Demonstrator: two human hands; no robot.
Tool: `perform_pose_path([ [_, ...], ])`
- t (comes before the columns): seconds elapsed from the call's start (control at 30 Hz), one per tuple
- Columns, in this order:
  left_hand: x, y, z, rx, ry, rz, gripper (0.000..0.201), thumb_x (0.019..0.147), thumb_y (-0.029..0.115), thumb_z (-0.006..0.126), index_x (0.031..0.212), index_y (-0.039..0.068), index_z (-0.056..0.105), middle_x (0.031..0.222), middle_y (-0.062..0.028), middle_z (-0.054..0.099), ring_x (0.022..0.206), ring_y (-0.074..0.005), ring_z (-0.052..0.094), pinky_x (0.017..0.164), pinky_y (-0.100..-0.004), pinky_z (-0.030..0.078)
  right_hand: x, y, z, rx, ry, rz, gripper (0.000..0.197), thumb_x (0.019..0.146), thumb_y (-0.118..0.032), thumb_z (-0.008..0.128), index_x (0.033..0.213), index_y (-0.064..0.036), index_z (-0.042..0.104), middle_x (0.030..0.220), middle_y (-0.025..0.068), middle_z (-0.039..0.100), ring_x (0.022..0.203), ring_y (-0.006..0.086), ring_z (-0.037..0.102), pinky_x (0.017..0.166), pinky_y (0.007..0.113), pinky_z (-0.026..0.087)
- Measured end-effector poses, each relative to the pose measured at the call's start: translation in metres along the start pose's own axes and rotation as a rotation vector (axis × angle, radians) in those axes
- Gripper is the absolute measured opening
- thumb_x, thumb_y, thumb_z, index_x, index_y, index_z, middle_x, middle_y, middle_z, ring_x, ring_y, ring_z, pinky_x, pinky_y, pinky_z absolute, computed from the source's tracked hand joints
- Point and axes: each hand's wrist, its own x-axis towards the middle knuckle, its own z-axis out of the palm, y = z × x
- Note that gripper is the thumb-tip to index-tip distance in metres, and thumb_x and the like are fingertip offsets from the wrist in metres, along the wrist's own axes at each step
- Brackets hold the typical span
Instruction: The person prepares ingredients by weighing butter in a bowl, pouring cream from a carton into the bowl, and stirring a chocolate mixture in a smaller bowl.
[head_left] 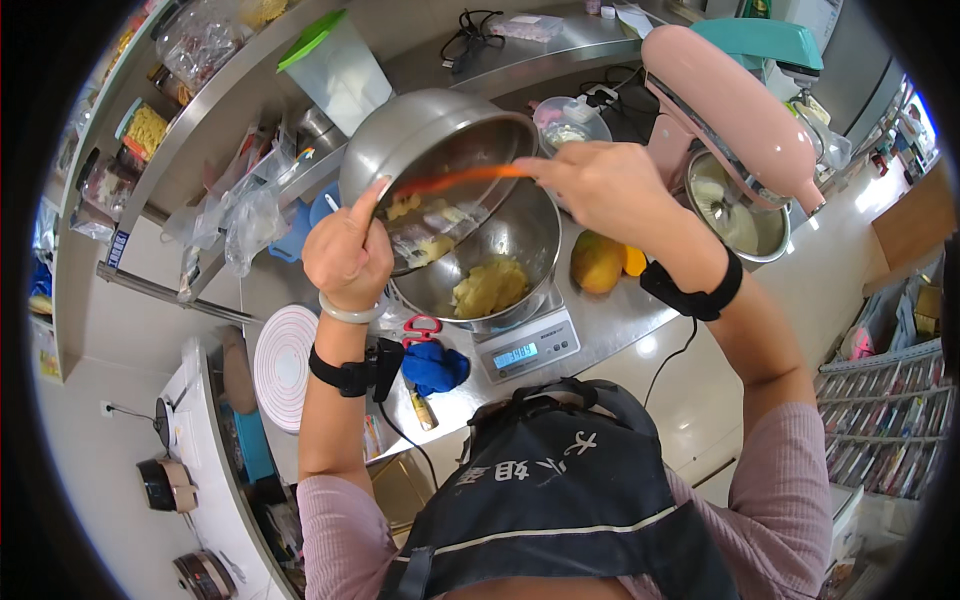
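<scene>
My left hand (345, 252) grips the rim of a steel mixing bowl (400, 135), which is tipped on its side with its mouth facing down and toward me. Smears of pale yellow paste cling to its inner wall. My right hand (605, 190) is closed round the handle of an orange-red spatula (462, 180), whose far end reaches into the tipped bowl. Directly beneath, a second steel bowl (538, 232) holds a lump of yellow paste (490, 287). That lower bowl rests on a digital kitchen scale (545, 345) with a lit display.
Right of the lower bowl lies a mango (597, 262). A pink stand mixer (730, 110) with a steel bowl (778, 235) stands beyond it. Red scissors (422, 327), a blue cloth (436, 368) and a round white turntable (285, 368) are on the left; a green-lidded container (342, 85) stands behind.
</scene>
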Motion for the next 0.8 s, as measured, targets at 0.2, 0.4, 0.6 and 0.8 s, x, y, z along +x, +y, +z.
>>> perform_pose_path([
  [0.2,0.005,0.013,-0.007,-0.026,0.089,-0.135,0.045,0.055,-0.016,0.053,0.092,0.004,0.069,0.053,-0.0071,0.048,0.045,-0.0178,0.046,0.049,-0.0248,0.041,-0.043,-0.005,0.029,-0.172,-0.011,0.328,0.027,0.084,-0.017,0.053,0.110,-0.0165,0.060,0.065,0.0081,0.056,0.050,0.0254,0.057,0.051,0.035,0.048],
  [0.4,0.007,0.023,0.000,-0.098,0.182,-0.254,0.044,0.056,-0.017,0.052,0.093,0.002,0.068,0.052,-0.0050,0.042,0.045,-0.0148,0.041,0.049,-0.0225,0.039,-0.060,-0.004,0.064,0.849,-0.207,0.548,0.025,0.085,-0.019,0.056,0.107,-0.0083,0.062,0.068,0.0184,0.059,0.055,0.0240,0.056,0.053,0.034,0.044],
  [0.6,0.000,0.002,0.009,-0.041,0.260,-0.043,0.046,0.056,-0.018,0.051,0.094,0.002,0.068,0.051,-0.0052,0.040,0.043,-0.0162,0.038,0.044,-0.0240,0.035,-0.081,0.003,0.061,0.864,-0.098,0.355,0.027,0.083,-0.013,0.058,0.110,-0.0100,0.061,0.071,0.0148,0.060,0.056,0.0235,0.055,0.054,0.030,0.044],
  [0.8,-0.014,-0.009,0.006,0.052,0.256,0.012,0.048,0.055,-0.017,0.052,0.094,0.005,0.069,0.050,-0.0032,0.037,0.041,-0.0161,0.038,0.042,-0.0256,0.034,-0.064,0.002,0.030,0.341,0.013,0.278,0.032,0.081,-0.008,0.059,0.113,-0.0136,0.059,0.079,0.0145,0.063,0.060,0.0286,0.059,0.053,0.033,0.048],
])
